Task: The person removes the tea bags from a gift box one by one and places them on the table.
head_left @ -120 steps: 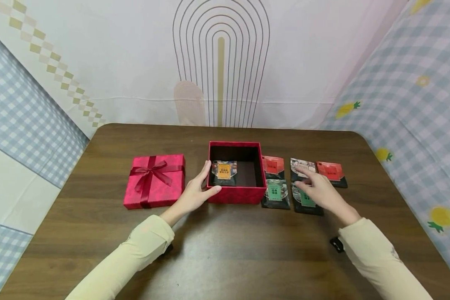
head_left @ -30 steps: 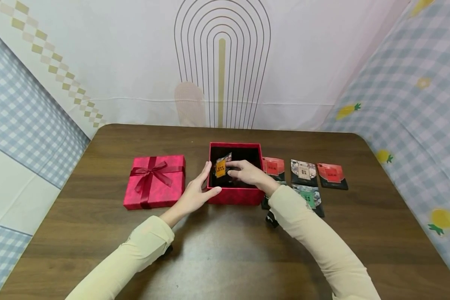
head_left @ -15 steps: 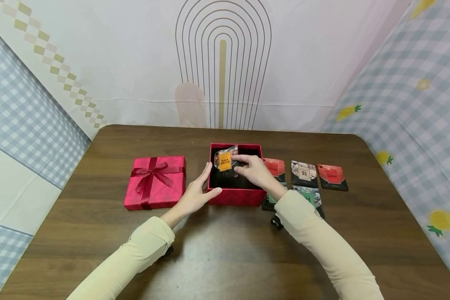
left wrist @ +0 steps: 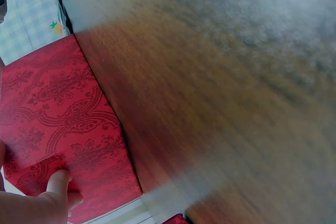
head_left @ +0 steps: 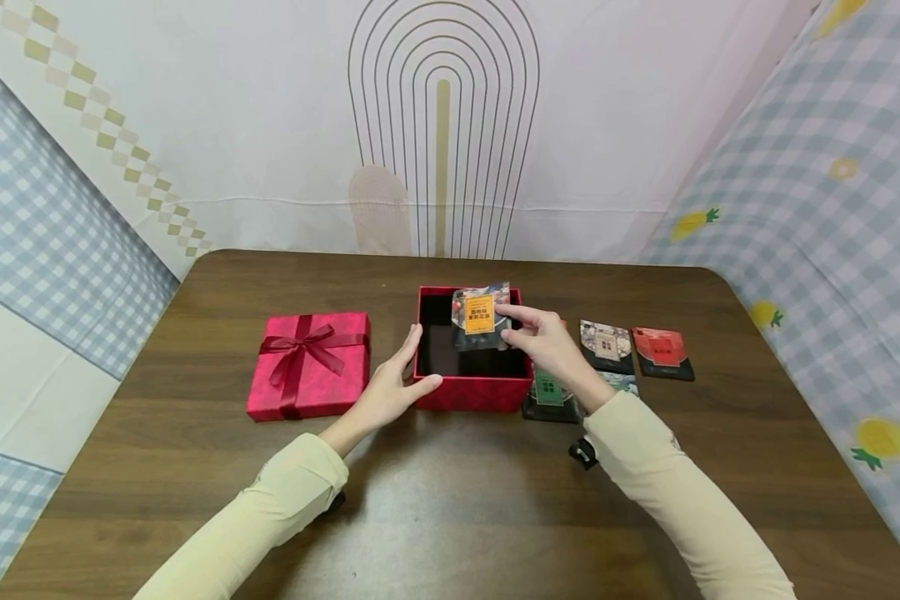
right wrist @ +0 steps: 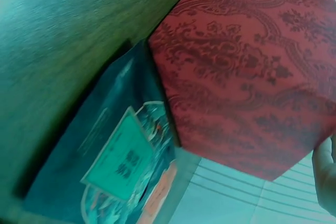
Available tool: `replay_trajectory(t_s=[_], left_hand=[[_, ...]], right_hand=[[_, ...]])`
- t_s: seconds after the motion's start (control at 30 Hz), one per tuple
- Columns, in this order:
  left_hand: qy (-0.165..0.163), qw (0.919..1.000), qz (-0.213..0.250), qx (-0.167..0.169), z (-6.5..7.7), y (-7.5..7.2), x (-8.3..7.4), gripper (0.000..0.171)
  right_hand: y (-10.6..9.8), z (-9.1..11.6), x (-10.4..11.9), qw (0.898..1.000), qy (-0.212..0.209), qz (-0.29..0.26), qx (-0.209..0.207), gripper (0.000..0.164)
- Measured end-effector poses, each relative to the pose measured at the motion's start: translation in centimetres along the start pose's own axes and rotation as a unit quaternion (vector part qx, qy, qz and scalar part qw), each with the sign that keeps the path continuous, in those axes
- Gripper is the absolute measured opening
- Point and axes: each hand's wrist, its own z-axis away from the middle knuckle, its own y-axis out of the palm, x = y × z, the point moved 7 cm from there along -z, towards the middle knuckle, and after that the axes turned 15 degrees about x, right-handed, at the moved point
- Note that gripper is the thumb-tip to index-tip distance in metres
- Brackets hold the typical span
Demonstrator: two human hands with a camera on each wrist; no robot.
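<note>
My right hand (head_left: 543, 337) pinches the right edge of a dark sachet (head_left: 480, 317) with an orange label, between thumb and fingers. It is held face up over the right part of an open red gift box (head_left: 472, 394), overlapping the box's far rim in the head view. My left hand (head_left: 392, 390) rests on the box's left front corner, fingers along the left side and thumb at the front. In the left wrist view its thumb (left wrist: 59, 182) lies on the patterned box wall (left wrist: 68, 114). Fingers (right wrist: 325, 177) of my right hand show at the right wrist view's edge.
A red lid (head_left: 311, 367) with a ribbon bow lies left of the box. To the right lie a green-label sachet (head_left: 551, 396), a white-label sachet (head_left: 607, 346) and a red-label sachet (head_left: 663, 353). My right forearm partly covers another sachet (head_left: 621, 382). A brown table (head_left: 435, 500) lies underneath.
My right hand has come from above the right-hand sachets into the box and taken hold of the orange-label sachet. The sachet has risen and moved right. My left hand has stayed at the corner.
</note>
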Motion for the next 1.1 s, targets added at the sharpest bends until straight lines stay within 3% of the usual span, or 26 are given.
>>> replay_trajectory(t_s=[0.6,1.1], left_hand=[[0.004,1.0000,-0.007,-0.003,0.1,-0.1,-0.3,0.081],[0.004,1.0000,-0.004,-0.004,0.1,-0.1,-0.1,0.081]], right_hand=[[-2.8,3.2,-1.9,0.999,0.018,-0.006,-0.026,0.045],[-5.6,6.5,-3.5,0.996,0.010,-0.076,-0.041,0.050]])
